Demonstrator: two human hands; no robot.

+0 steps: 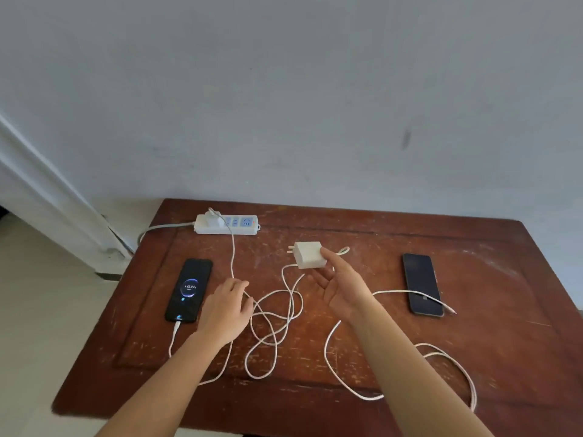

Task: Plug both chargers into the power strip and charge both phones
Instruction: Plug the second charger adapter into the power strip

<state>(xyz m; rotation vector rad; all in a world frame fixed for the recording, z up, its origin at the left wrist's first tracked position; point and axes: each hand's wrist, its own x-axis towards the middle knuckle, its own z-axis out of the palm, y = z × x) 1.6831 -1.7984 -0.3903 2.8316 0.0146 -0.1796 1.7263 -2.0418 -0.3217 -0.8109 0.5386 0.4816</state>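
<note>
Your right hand (pixel 342 288) is lifted just in front of the power strip (pixel 220 227), a little toward its switch end, pinching the second charger (pixel 307 254) between thumb and fingertips. Its prongs point left and sit clear of the strip's free sockets.

The first charger (pixel 212 217) is seated in the socket at the strip's left end. Its cable (pixel 232 253) runs toward you and reaches the left phone (pixel 189 290), which lies in front of the strip's left end with a charging ring lit on its screen.

Your left hand (pixel 225 310) lies palm down further in front of the strip, fingers curled over that cable; I cannot tell whether it grips the cable or only rests on it.

The right phone (pixel 422 283) lies well to the right of the strip, with its screen dark. The second cable (pixel 325 348) loops over the table (pixel 473 247), and its free plug (pixel 449 309) lies beside that phone's near corner, not inserted.
</note>
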